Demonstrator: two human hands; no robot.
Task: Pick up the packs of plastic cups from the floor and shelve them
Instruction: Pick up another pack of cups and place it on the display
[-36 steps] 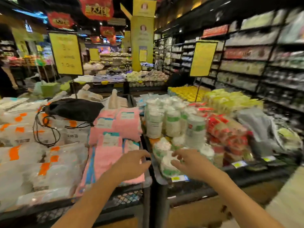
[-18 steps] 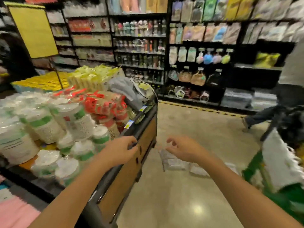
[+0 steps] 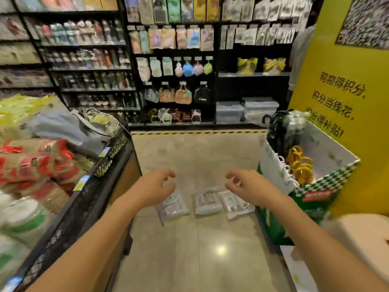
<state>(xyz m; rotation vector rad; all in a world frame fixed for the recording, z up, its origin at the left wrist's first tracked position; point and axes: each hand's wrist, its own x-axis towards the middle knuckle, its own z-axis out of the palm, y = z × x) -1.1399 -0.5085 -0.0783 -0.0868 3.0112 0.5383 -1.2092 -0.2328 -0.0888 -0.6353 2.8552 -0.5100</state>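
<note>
Below, three packs [image 3: 207,200] lie side by side on the floor [image 3: 189,249] between display bin [image 3: 117,165] and box [image 3: 315,186]; left hand [image 3: 154,187] and right hand [image 3: 251,187] hover above, fingers loosely curled, empty, likely poised to grab.

Black mesh-sided display bin [image 3: 109,157] stood at left, heaped with red-wrapped packs [image 3: 31,163]; a grey bag [image 3: 69,129] lay at its far corner. Green checkered carton [image 3: 311,199] at right held yellow rings [image 3: 299,165]. Yellow sign [image 3: 345,114] behind it. Wall shelving [image 3: 179,66] beyond hazard-striped tape [image 3: 197,132].
</note>
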